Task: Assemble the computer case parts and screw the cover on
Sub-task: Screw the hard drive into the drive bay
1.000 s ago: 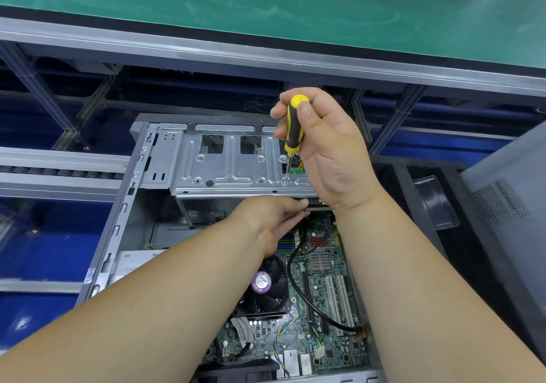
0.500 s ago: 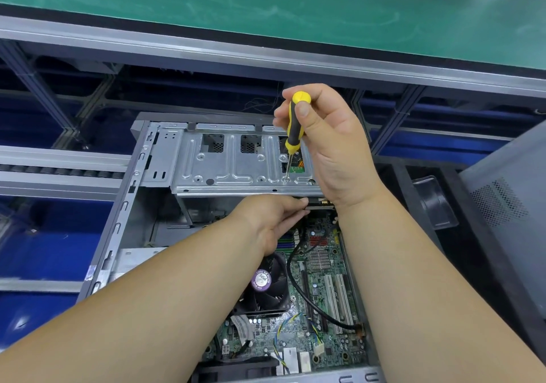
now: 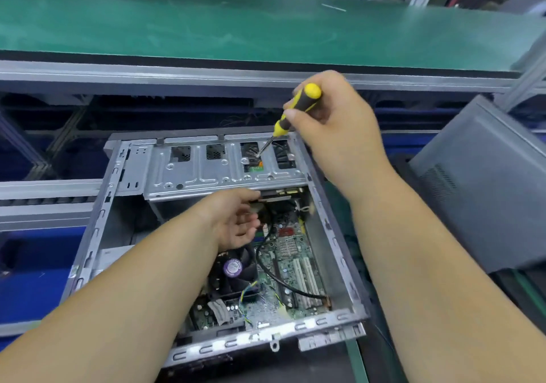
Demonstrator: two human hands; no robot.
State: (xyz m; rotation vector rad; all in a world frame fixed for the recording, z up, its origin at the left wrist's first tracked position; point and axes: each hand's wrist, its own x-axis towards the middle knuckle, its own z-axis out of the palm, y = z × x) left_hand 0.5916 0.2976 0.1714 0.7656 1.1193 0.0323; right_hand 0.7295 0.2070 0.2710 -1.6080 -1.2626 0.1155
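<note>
An open grey computer case (image 3: 97,223) lies flat in front of me, motherboard (image 3: 291,267) and CPU fan (image 3: 233,267) exposed. A silver drive cage (image 3: 206,173) spans its far end. My right hand (image 3: 334,122) grips a yellow-and-black screwdriver (image 3: 298,108), tilted, with its tip over an opening in the cage. My left hand (image 3: 236,220) hovers palm-up just under the cage's near edge, fingers loosely curled, holding nothing I can see.
A grey case side cover (image 3: 484,181) leans at the right. A green-topped bench (image 3: 236,28) runs across the back, with a metal rail beneath it. Blue bins (image 3: 32,279) sit at the left. A black cable (image 3: 283,279) crosses the motherboard.
My right hand lifted the screwdriver off the cage's near screw point and tilted it up and to the right. My left hand let go of the cage's edge and opened. The camera view shifted.
</note>
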